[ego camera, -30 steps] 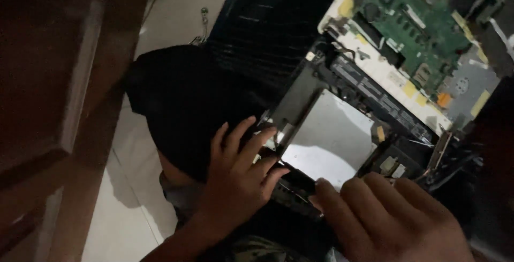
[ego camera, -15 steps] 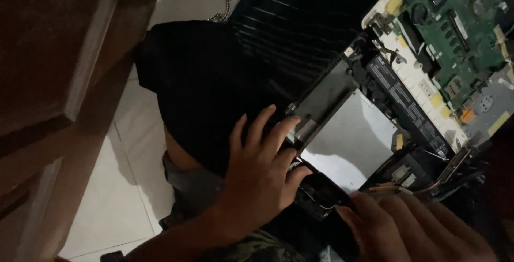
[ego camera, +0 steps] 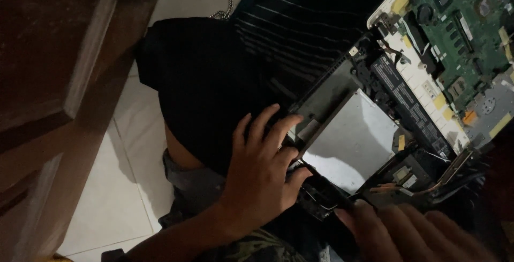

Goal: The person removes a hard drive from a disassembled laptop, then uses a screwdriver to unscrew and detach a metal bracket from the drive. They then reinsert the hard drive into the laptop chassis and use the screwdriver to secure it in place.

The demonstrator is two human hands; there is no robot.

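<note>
Opened laptop (ego camera: pixel 407 101): it lies tilted across your lap on the right of the scene, underside up with the cover off, and its far right end runs out of view.
Silver drive (ego camera: pixel 350 144): the flat metal box sits in its bay at the near left edge of the chassis, just right of your left fingertips.
Green board (ego camera: pixel 466 31): bare circuitry at the far right; judge it fragile and keep your fingers off it.
Left hand (ego camera: pixel 262 173): fingers spread wide, tips pressing on the dark chassis edge beside the silver drive, thumb on a small black part (ego camera: pixel 316 192) at the near corner.
Right hand (ego camera: pixel 412 235): low at the near right, fingers together and resting on the near edge of the chassis; you cannot tell whether it grips anything.
Handling: the body looks stiff and moderately heavy, the drive casing smooth and probably slippery, the thin wires (ego camera: pixel 433 184) near it easy to snag.
Where to hold: take the plastic frame edges or the drive's metal sides, not the board or wires.
Surroundings: a wooden door (ego camera: pixel 59 80) stands at the left, pale floor tiles (ego camera: pixel 123 187) beside your knee.
</note>
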